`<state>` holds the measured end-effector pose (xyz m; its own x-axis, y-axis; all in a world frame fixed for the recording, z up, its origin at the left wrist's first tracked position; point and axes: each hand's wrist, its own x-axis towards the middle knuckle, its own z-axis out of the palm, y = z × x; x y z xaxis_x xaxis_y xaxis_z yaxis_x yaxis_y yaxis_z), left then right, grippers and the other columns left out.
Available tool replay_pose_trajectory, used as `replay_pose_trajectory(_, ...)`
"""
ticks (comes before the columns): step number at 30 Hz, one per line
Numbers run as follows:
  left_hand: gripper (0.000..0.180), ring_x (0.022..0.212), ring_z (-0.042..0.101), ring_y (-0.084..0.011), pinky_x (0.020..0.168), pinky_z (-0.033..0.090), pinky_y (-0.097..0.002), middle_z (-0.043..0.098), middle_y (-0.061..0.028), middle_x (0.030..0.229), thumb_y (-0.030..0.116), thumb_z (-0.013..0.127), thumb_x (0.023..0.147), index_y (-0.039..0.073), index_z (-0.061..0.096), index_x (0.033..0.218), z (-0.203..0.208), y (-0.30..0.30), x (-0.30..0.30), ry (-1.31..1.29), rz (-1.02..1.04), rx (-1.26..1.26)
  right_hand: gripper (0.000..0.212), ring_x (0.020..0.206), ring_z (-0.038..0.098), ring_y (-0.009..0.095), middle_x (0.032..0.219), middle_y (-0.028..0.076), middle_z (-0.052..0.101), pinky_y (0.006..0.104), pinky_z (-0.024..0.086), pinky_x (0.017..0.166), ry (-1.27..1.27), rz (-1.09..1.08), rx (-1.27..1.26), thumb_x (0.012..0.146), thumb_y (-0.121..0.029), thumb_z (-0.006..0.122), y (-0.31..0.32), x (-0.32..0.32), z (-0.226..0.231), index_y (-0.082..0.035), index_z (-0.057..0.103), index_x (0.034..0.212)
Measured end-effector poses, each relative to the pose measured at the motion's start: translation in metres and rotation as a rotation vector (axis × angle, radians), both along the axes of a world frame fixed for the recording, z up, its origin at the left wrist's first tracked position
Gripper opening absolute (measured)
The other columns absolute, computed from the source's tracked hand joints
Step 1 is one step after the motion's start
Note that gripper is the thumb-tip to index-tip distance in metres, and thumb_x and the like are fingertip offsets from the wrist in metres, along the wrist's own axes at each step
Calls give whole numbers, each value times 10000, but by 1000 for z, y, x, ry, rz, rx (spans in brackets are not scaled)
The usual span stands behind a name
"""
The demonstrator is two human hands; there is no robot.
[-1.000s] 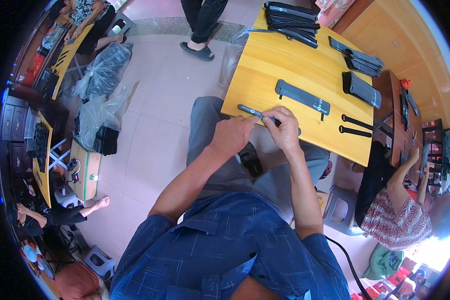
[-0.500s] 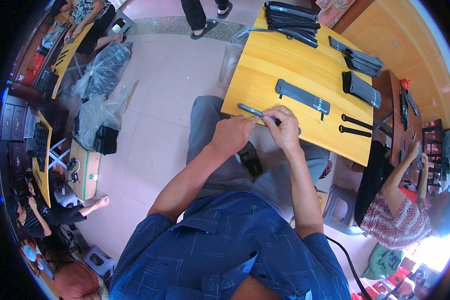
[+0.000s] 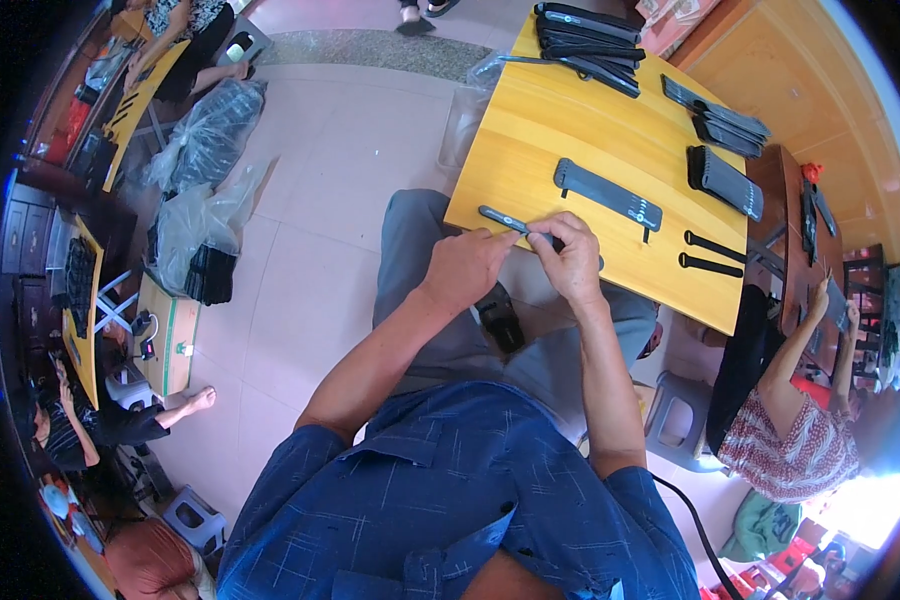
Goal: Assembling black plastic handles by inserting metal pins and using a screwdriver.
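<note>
At the near edge of the yellow table (image 3: 505,140), my left hand (image 3: 467,268) and my right hand (image 3: 570,258) are closed on a narrow dark grey folded piece (image 3: 500,216). Its far left end sticks out past my left fingertips, and its middle is hidden under my fingers. My right thumb and fingers pinch it close beside the left fingertips. Just beyond lies a flat dark grey panel (image 3: 608,194) with slots at its right end and small black tabs. Two black straps (image 3: 712,246) with looped ends lie to the right of my right hand.
A pile of black folded pieces (image 3: 588,45) sits at the table's far end. Grey stacks (image 3: 725,182) line its right side. Plastic-wrapped bundles (image 3: 210,135) stand on the floor at left. A person in a patterned top (image 3: 790,440) sits at right, near a grey stool (image 3: 678,415).
My hands stay almost in place on the folded piece. The walking person at the top has moved farther out of view. The person at right has shifted a held grey piece slightly.
</note>
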<state>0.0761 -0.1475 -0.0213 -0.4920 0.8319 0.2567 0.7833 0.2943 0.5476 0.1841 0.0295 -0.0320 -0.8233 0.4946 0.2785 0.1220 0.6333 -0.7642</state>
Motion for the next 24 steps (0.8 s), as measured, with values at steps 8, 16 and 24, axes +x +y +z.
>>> replay_pose_trajectory(8, 356, 868, 742, -342, 717, 594, -468, 754, -142, 977, 180, 653, 962, 124, 683, 1312, 15, 6, 3, -45, 34, -22, 120, 902, 678, 319, 893, 110, 706, 413, 535, 829, 12, 6, 25, 814, -89, 812, 0, 0, -4, -78, 796, 932)
replay_pose_trajectory(16, 395, 834, 748, -381, 733, 599, -513, 749, -193, 907, 201, 642, 961, 92, 671, 1339, 25, 13, 1, -69, 89, -239, 118, 896, 675, 321, 889, 109, 705, 413, 535, 822, 32, 21, 78, 818, -79, 805, -2, 1, -2, -79, 797, 936)
replay_pose_trajectory(24, 394, 772, 750, -358, 684, 583, -511, 744, -180, 827, 177, 558, 985, 45, 669, 1340, 30, 16, -6, -7, 67, -290, 105, 881, 670, 331, 884, 123, 695, 425, 537, 811, 35, 27, 99, 831, -54, 781, -6, 1, 5, -58, 790, 935)
